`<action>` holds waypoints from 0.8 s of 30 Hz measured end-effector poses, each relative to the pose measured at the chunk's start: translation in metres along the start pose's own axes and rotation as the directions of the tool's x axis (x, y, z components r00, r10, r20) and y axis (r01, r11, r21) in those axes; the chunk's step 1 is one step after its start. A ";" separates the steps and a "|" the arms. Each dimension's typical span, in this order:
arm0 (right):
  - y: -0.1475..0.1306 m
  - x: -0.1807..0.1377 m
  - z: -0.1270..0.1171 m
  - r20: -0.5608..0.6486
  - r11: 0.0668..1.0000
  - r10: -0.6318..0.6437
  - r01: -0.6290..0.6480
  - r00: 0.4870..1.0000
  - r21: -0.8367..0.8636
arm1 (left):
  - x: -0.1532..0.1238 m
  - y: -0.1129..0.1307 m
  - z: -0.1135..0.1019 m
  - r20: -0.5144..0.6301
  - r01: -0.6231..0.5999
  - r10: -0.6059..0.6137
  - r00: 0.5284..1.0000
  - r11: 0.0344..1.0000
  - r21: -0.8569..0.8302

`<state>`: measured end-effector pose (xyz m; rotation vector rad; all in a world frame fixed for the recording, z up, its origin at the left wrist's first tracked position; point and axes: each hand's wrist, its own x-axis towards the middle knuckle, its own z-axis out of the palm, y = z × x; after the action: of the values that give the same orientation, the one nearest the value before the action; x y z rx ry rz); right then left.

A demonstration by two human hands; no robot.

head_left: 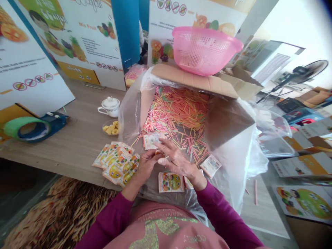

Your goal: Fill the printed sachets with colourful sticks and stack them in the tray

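My left hand (147,165) is closed, thumb and fingers pinching a small printed packet (158,152) that is seen nearly edge-on and mostly hidden. Close beside it, my right hand (178,160) has its fingers stretched out over the packet, the thumb apart from them. Pink, yellow and green thin candy sticks (178,107) fill an open cardboard box (225,121) lying before me and spill toward my hands. A flat packet (151,140) lies just beyond my fingers. Another packet (171,182) with fruit pictures rests below my hands, and a pale one (210,166) to the right.
Several printed packets (119,162) are heaped at the left. Behind them stand a dish of yellow pieces (111,128), a lidded white cup (110,106) and a tape dispenser (55,121). A pink basket (204,52) sits on the box. Clear plastic sheeting (233,169) drapes the right side.
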<state>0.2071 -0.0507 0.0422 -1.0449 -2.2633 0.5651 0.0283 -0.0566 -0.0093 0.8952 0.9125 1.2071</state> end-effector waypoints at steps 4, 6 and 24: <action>-0.001 0.000 0.006 -0.144 0.989 0.087 -0.068 0.986 0.132 | -0.004 0.001 -0.001 0.028 -0.051 0.050 0.998 0.997 0.064; -0.007 -0.001 0.009 -0.106 0.961 0.163 -0.134 0.981 0.241 | -0.010 0.005 -0.004 0.062 -0.146 0.135 0.989 0.963 0.228; 0.080 0.071 -0.036 -0.063 0.631 0.668 -0.608 0.742 -0.482 | -0.048 0.009 -0.104 0.354 -0.117 0.600 0.717 -0.397 0.910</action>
<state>0.2370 0.0581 0.0450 -2.1786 -2.1302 0.3380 -0.0766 -0.0951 -0.0347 2.7127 2.1131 0.9191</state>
